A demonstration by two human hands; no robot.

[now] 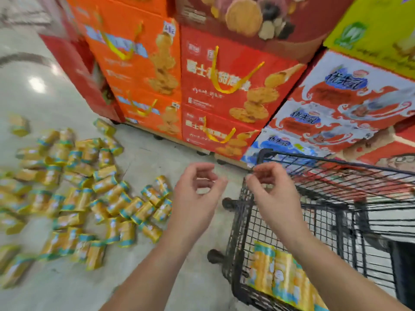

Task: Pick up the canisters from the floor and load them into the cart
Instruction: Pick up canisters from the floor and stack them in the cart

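A glossy pale shop floor (45, 90) runs up to a wall of stacked snack boxes (224, 86) in orange, red and white. On the left the floor is strewn with yellow canisters (89, 194) with teal bands, dozens of them lying on their sides in a loose heap, some touching, a few off by themselves towards the far left edge.

Just right of the heap the left hand (197, 198) hangs above bare floor, fingers loosely curled towards the thumb and holding nothing. Beside it the right hand (274, 198) is shaped the same way, also empty, at the near corner of the black wire cart (314, 159) (whether its fingertips touch the rim, I cannot tell through the blur). A few canisters in the cart (280, 277) lie flat against the near wall, low down.

Judging by this, the hands are between loads: something is already in, and nearly everything is yet to be gathered. The next move calls for swinging left and down to the nearest cans, closing around one or more, and carrying them over the rim, which stands well above the floor.
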